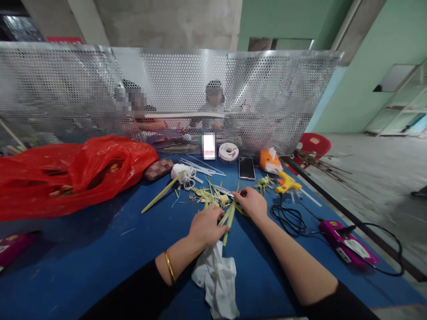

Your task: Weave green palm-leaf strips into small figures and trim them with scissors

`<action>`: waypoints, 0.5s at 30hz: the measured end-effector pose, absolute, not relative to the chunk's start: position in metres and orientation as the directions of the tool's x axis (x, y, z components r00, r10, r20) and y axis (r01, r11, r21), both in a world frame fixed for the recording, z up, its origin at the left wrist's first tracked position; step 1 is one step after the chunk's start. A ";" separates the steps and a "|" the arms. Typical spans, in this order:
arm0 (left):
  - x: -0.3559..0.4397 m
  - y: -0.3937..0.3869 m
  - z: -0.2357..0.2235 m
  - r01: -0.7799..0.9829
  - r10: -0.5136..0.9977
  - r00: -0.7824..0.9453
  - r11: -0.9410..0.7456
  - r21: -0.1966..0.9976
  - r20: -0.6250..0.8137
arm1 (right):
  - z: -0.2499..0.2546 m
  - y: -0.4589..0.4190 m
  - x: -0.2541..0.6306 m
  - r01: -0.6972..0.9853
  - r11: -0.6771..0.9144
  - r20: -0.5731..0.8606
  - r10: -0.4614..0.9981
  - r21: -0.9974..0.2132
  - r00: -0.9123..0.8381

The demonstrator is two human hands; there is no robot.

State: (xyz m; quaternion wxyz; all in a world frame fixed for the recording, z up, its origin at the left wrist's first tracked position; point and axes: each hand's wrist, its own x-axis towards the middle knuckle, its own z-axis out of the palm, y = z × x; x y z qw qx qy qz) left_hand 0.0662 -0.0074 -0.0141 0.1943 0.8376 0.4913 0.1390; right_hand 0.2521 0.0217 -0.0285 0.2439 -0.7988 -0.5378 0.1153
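Note:
Long pale green leaf strips (230, 221) run between my two hands at the middle of the table. My left hand (207, 223) is closed around their lower part, thumb on top. At their upper end, my right hand (251, 205) pinches with thumb and fingertips. Just beyond the fingers lie scissors (223, 190), partly covered by the right hand. Yellow-green leaf scraps (204, 194) are scattered beside and behind the left hand. A white cloth (218, 278) lies crumpled below the hands.
A red plastic bag (80, 171) fills the left side. Behind are white yarn (183, 173), a ribbon roll (228, 152) and a phone (247, 168). On the right, a yellow glue gun (287, 182) and cabled purple power strip (348, 244). A perforated metal screen (187, 80) stands behind, people beyond.

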 end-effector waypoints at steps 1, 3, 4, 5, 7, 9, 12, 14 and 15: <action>0.066 -0.008 -0.015 0.757 0.874 0.484 -0.442 0.481 0.041 | -0.030 0.022 0.252 0.793 -0.295 0.079 0.916 -0.533 0.393; 0.066 -0.008 -0.016 0.736 0.869 0.493 -0.443 0.511 0.043 | -0.032 0.022 0.253 0.771 -0.281 0.076 0.917 -0.572 0.391; 0.066 -0.008 -0.016 0.728 0.868 0.494 -0.444 0.522 0.048 | -0.033 0.022 0.253 0.760 -0.275 0.076 0.917 -0.589 0.391; 0.066 -0.008 -0.017 0.720 0.866 0.497 -0.446 0.532 0.053 | -0.033 0.022 0.253 0.750 -0.269 0.078 0.917 -0.604 0.392; 0.065 -0.008 -0.019 0.702 0.863 0.501 -0.450 0.553 0.066 | -0.034 0.021 0.253 0.734 -0.258 0.087 0.914 -0.628 0.396; 0.064 -0.008 -0.022 0.686 0.863 0.500 -0.444 0.576 0.071 | -0.035 0.020 0.253 0.716 -0.247 0.098 0.910 -0.653 0.402; 0.063 -0.007 -0.025 0.671 0.870 0.489 -0.426 0.607 0.069 | -0.037 0.019 0.253 0.670 -0.224 0.108 0.903 -0.708 0.415; 0.063 -0.006 -0.027 0.665 0.872 0.486 -0.418 0.619 0.066 | -0.040 0.020 0.253 0.623 -0.200 0.112 0.899 -0.756 0.424; 0.063 -0.006 -0.028 0.662 0.872 0.485 -0.415 0.623 0.066 | -0.041 0.021 0.253 0.594 -0.183 0.113 0.898 -0.783 0.425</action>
